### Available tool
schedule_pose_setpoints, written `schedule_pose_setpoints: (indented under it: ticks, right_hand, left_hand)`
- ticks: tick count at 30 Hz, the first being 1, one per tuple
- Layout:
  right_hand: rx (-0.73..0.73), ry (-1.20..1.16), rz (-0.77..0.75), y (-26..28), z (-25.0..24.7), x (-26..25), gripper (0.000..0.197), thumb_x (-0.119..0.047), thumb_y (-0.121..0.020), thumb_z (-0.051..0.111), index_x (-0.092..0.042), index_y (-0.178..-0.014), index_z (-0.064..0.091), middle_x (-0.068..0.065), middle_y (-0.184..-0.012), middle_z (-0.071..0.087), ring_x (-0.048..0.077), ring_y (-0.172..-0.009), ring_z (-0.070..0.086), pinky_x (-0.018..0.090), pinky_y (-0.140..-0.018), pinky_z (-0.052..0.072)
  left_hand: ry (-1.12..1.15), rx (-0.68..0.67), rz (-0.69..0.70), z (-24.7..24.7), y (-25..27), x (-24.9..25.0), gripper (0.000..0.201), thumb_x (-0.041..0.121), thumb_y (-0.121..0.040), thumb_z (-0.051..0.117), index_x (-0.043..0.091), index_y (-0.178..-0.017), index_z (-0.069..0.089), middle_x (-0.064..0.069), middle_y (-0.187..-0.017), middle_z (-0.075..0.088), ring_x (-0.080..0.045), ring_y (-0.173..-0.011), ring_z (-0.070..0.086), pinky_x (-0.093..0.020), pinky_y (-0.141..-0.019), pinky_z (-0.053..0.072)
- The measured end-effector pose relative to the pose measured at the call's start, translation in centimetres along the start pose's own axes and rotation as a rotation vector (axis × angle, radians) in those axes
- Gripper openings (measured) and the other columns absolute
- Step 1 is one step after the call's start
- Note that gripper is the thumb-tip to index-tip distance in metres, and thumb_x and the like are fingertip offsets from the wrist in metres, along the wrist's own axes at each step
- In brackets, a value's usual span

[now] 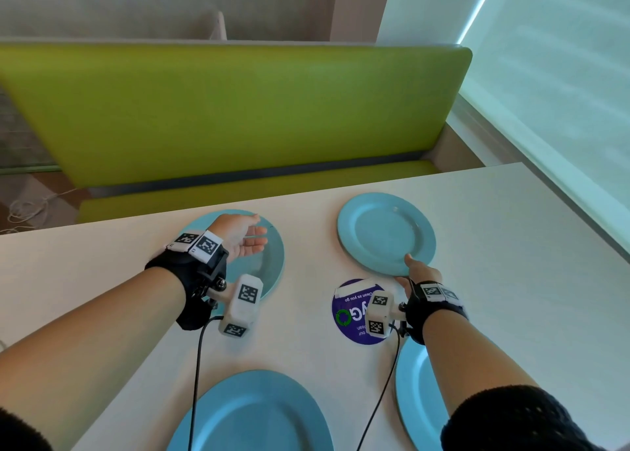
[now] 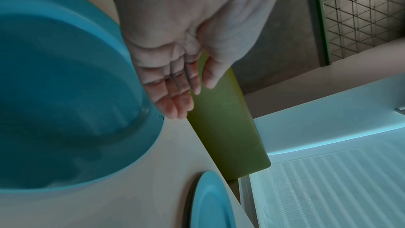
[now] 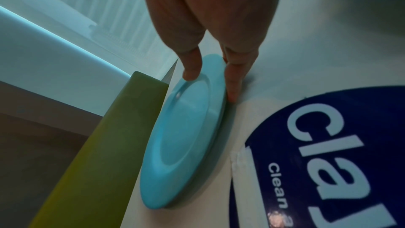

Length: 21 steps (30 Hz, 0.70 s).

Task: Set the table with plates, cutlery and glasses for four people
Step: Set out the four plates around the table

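Right hand (image 1: 421, 273) pinches the near rim of the far right plate (image 1: 385, 232), thumb on top, fingers beneath; that edge looks slightly raised off the surface (image 1: 511, 246). Left hand (image 1: 238, 237) hovers flat and empty over the far left plate (image 1: 269, 266). Risk: the shallow rim pinch may slip, dropping the plate noisily, or a push may send it toward the far edge.

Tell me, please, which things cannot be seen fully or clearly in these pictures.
- Near right plate: head view, cut by the right forearm and the picture's edge.
- Round sticker: head view, text partly hidden by the right wrist camera.
- Far left plate: left hand covers part.
- Cutlery, glasses: none in any view.
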State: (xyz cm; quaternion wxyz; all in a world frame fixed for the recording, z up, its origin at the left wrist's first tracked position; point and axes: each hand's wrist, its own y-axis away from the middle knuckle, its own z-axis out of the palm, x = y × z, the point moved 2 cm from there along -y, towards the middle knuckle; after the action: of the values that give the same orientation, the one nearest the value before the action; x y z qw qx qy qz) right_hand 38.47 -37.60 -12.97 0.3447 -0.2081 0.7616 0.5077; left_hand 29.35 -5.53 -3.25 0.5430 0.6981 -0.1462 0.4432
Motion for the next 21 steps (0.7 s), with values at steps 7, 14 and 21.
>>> schedule_pose_setpoints:
  ticks: [7,14,21]
  right_hand:
    - [-0.004,-0.002,-0.006,0.0,0.2,-0.2,0.041,-0.026,-0.076,0.075,-0.005,-0.108,0.063,0.011,-0.099,0.063,0.031,-0.097,0.063,0.043,-0.094,0.051]
    - [-0.004,-0.005,-0.009,0.5,-0.1,-0.3,0.027,-0.022,-0.077,0.075,-0.009,-0.093,0.057,0.012,-0.09,0.061,0.03,-0.086,0.061,0.042,-0.093,0.052]
    - [-0.016,0.075,-0.027,2.2,-0.8,-0.4,0.023,-0.017,-0.08,0.07,-0.002,-0.093,0.058,0.011,-0.078,0.061,0.029,-0.098,0.066,0.033,-0.089,0.05]
  left_hand:
    - [0.022,0.015,-0.003,-0.1,0.0,-0.2,0.015,0.015,-0.097,0.049,0.006,-0.11,0.048,-0.008,-0.082,0.06,-0.02,-0.068,0.058,-0.028,-0.063,0.05]
    - [0.032,0.026,-0.009,-0.3,0.5,-0.5,0.015,0.015,-0.097,0.049,0.006,-0.109,0.048,-0.008,-0.082,0.06,-0.02,-0.067,0.058,-0.029,-0.063,0.05]
    - [0.028,0.006,-0.008,-1.0,1.8,-1.4,0.015,0.015,-0.097,0.048,0.006,-0.109,0.048,-0.008,-0.082,0.059,-0.02,-0.067,0.057,-0.029,-0.063,0.05]
